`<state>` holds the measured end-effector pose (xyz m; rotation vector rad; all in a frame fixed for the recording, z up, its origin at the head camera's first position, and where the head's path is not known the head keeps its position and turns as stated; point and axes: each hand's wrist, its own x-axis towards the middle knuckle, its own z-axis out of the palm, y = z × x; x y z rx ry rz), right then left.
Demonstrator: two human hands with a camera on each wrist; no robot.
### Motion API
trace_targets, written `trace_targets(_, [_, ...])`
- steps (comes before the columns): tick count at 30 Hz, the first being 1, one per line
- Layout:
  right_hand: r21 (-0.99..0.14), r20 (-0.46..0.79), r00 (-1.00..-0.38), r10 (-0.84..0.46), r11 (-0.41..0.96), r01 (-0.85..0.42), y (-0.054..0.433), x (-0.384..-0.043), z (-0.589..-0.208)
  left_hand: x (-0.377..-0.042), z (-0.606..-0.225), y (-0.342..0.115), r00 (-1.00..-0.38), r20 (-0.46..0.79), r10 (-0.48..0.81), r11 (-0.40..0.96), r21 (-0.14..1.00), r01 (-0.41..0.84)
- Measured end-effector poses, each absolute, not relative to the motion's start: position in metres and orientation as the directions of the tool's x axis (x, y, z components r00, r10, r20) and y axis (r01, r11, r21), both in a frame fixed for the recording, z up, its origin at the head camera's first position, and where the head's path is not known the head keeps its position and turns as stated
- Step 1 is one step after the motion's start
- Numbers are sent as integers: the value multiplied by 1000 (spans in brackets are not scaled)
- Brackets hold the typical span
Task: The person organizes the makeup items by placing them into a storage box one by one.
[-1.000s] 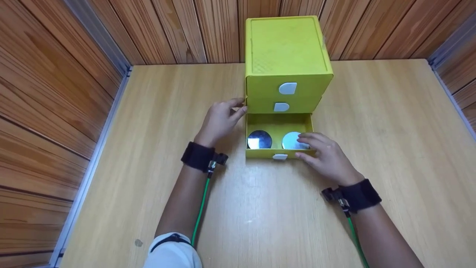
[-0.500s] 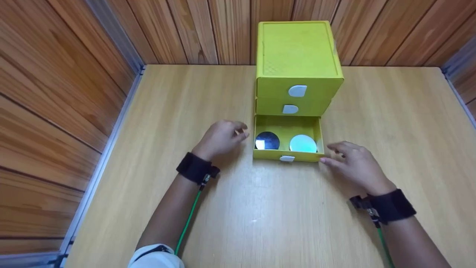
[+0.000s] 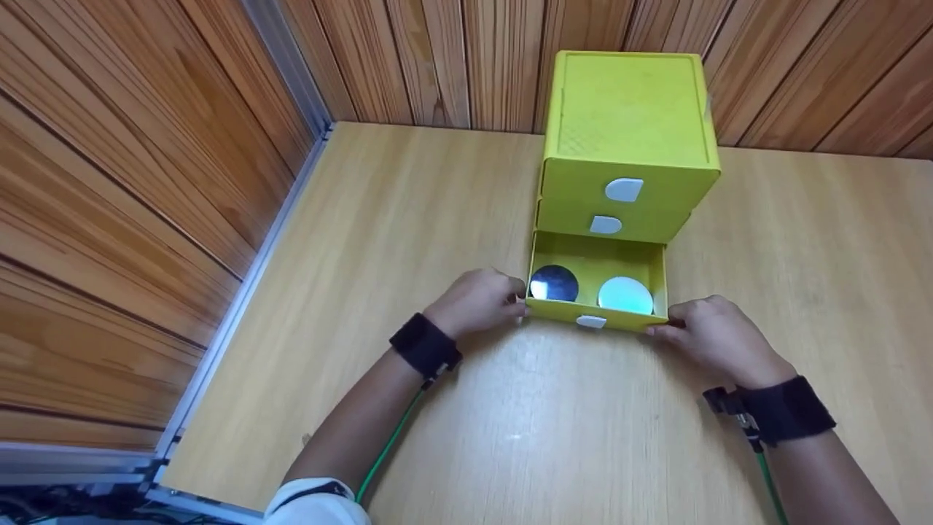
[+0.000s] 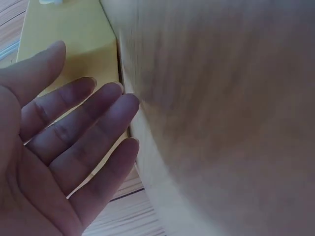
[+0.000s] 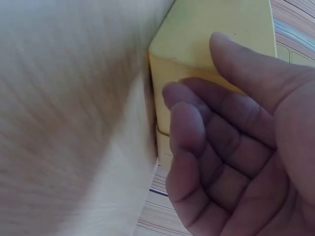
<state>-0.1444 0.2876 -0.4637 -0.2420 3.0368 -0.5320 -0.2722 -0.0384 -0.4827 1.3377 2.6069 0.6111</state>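
Observation:
A yellow drawer unit (image 3: 630,113) stands at the back of the table. Its bottom drawer (image 3: 554,311) is pulled out and has a white tab handle (image 3: 591,321). In the drawer lie two shiny round discs: a dark mirror-like disc (image 3: 555,283) at left and a pale bluish disc (image 3: 625,294) at right. My left hand (image 3: 481,300) is at the drawer's left front corner; in the left wrist view its fingers (image 4: 93,132) are mostly straight. The right hand (image 3: 721,339) holds the right front corner, thumb at the front and curled fingers (image 5: 187,128) by the side.
Two upper drawers with white tabs (image 3: 624,189) are pushed in. Wood-plank walls (image 3: 466,65) stand behind and at the left of the wooden table (image 3: 408,204). Green cables (image 3: 393,437) run from the wristbands along both forearms.
My left hand has come from the unit's left side down to the drawer's front corner. The right hand has moved from over the pale disc to the right corner. The camera view has shifted left.

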Motion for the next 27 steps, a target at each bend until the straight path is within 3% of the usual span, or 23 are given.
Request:
trace_targets(13, [-331,136,-976,-171,921,-208,291,-149,-464,-278,-481,-30,-598,108,794,492,462,737])
trace_targets(27, [-328,192,-978,-76,935,-137,290,-164,-468,-301,-478,-20,-639,49,768,541,485,687])
